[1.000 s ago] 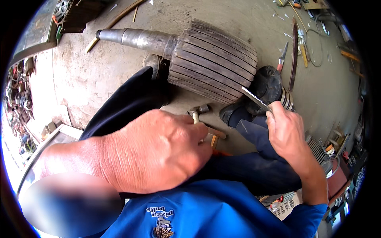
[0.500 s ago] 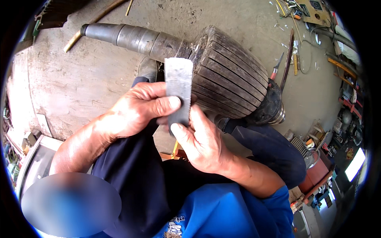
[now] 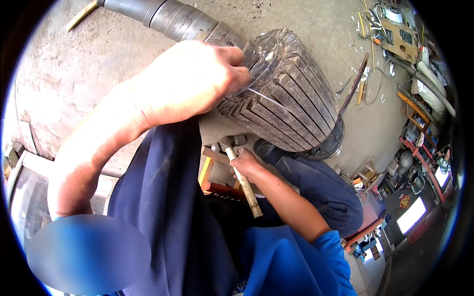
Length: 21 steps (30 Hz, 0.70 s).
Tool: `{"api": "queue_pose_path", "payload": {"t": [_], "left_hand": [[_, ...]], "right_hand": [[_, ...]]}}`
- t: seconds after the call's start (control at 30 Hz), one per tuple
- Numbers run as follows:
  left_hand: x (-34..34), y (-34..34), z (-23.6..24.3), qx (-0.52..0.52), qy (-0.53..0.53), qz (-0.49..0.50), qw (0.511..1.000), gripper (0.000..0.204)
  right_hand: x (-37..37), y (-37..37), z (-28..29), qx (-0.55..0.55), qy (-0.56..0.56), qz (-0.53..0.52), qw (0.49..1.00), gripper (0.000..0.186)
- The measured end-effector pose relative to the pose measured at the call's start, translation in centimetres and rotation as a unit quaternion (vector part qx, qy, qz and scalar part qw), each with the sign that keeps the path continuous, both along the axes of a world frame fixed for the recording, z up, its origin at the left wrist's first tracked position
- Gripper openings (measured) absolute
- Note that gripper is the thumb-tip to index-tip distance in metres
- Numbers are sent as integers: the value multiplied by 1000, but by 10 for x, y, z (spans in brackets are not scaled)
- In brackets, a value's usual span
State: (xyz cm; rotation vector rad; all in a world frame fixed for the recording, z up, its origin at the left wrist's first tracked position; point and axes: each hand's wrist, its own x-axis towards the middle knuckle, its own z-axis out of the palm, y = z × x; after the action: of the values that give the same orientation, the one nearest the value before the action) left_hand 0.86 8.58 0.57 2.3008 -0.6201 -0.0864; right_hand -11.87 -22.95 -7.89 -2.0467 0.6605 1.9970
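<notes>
My left hand (image 3: 195,84) is closed on a thin metal blade (image 3: 266,98), held edge-on at the near end of a large, grimy cylinder (image 3: 301,103) with lengthwise slots, where a stepped steel shaft (image 3: 180,22) joins it. The fingertips are partly hidden, and I cannot tell whether the blade sits in a slot. Below the cylinder, between my legs, my right hand (image 3: 245,163) grips the pale wooden handle of a hammer (image 3: 246,190), close under its metal head. The hammer is over a small wooden stool (image 3: 206,170).
A black round end piece (image 3: 326,147) lies at the cylinder's right, by my boot. Sticks, cables (image 3: 380,84) and a tan board (image 3: 400,42) lie on the floor to the right, with crowded tools beyond. A glass-paned frame (image 3: 30,192) stands at lower left.
The blade, held upright by both hands half a second ago, is now low at the cylinder's end in my left hand. My right hand has left it and gripped the hammer.
</notes>
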Motion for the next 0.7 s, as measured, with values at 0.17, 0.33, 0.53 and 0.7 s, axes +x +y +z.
{"api": "queue_pose_path", "payload": {"t": [0.17,0.33,0.53,0.7], "left_hand": [[20,-8,1,59,-39,-32,997,11],[10,1,11,54,-93,3,994,12],[16,-2,11,71,-94,9,993,12],[15,-9,0,7,-110,9,994,13]], "right_hand": [[-5,-2,-2,2,-50,164,985,46],[57,-16,77,149,-21,213,965,48],[84,-36,178,274,-131,112,946,41],[83,-32,198,196,-295,134,925,38]]}}
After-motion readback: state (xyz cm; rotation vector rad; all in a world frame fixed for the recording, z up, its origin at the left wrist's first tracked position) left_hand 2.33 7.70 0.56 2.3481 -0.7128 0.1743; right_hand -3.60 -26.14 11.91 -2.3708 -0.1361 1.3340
